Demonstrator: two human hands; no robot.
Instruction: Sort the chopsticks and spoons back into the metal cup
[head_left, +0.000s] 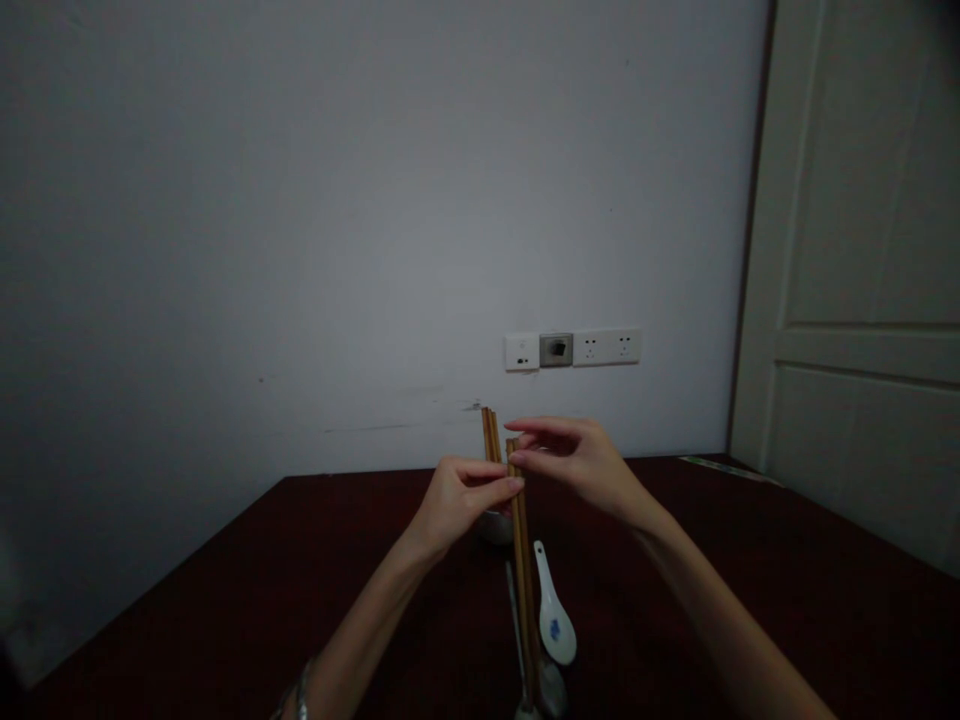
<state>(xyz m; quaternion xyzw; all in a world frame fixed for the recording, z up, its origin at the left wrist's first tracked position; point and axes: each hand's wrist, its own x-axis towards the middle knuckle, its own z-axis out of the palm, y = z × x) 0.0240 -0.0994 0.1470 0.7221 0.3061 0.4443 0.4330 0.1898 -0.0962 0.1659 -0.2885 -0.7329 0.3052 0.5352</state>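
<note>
Thumb and fingers of my left hand (466, 497) pinch a pair of long wooden chopsticks (520, 560) near their upper end. The chopsticks stand steeply, their lower ends down by the spoons. At their top, my right hand (574, 455) has its thumb against the sticks, with the index finger stretched above and other fingers curled partly out of sight. Behind my left hand, more chopsticks (491, 435) stick up over a small bowl (495, 527), mostly hidden. A white spoon (556, 625) with a blue mark lies to the right of the held chopsticks.
Metal spoons lie near the front, one bowl (553, 690) partly visible beside a thin handle (515, 620). The dark red table (300, 570) meets a pale wall with sockets (589, 347). A flat patterned strip (731, 470) lies at the back right, near a door (862, 300).
</note>
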